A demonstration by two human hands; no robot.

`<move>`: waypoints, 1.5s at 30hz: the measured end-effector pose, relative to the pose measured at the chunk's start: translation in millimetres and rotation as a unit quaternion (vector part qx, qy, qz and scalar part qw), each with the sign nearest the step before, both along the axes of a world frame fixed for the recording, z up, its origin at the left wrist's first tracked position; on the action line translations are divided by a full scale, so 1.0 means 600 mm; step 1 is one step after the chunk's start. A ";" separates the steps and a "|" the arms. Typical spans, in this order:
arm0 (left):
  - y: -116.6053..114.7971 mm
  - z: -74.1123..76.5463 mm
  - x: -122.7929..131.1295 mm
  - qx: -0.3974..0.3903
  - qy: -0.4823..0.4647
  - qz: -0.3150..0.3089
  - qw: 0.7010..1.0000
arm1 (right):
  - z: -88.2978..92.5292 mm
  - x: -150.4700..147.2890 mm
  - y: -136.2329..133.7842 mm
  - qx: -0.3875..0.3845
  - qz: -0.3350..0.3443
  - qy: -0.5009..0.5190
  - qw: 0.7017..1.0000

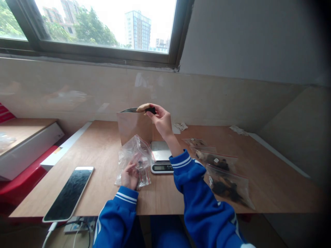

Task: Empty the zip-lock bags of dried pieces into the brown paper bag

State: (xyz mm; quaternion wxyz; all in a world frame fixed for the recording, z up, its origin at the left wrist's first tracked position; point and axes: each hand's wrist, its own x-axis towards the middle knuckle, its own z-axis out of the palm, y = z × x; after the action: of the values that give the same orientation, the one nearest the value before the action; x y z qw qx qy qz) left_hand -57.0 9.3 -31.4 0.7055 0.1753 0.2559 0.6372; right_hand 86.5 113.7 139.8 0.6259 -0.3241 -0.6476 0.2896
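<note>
A bright, dark-framed window tops the beige wall.

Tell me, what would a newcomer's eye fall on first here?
Probably the raised right hand, pinching a tan piece and a dark piece near the top of the upright brown pouch. Next, perhaps, the bright window above the table, or the large phone at its left. The left hand is at the clear plastic bags.

This looks like a small packing workroom, with a digital scale, a brown pouch and filled zip bags on the wooden bench, and beyond the bench a window facing tower blocks.
</note>
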 end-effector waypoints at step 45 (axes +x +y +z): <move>0.004 -0.004 0.003 -0.077 -0.007 0.053 0.996 | 0.024 -0.055 0.031 0.020 0.005 -0.292 0.956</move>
State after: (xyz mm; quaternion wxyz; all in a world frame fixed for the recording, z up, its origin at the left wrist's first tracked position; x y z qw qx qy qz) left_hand -55.3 11.5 -33.8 0.6834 0.1027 0.3083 0.6537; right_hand 53.6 132.2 154.1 0.4146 -0.3790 -0.8091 0.1725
